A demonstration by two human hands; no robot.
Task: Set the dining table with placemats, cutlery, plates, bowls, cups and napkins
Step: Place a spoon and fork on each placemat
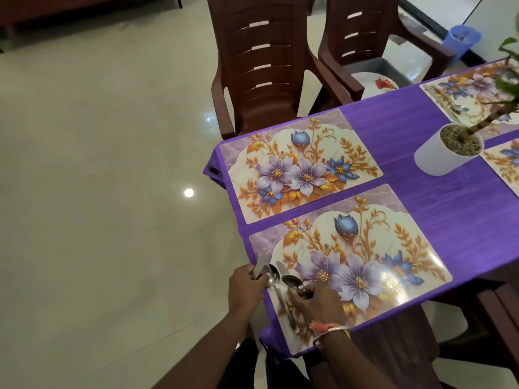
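Two floral placemats lie on the purple tablecloth (398, 141): a near placemat (365, 248) and a far placemat (297, 167). My left hand (244, 287) grips a bundle of cutlery (259, 266) at the near placemat's left edge, a knife blade and a spoon bowl sticking up. My right hand (317, 301) pinches a spoon (292, 282) just above the mat. A knife (285, 301) lies along the near placemat's left side, between my hands.
A white pot with a plant (446, 150) stands mid-table. Further placemats (471, 91) lie at the right, one with a spoon (459, 108) on it. Two brown plastic chairs (261, 66) stand at the far side; a plate (376, 85) sits on one seat. Tiled floor lies to the left.
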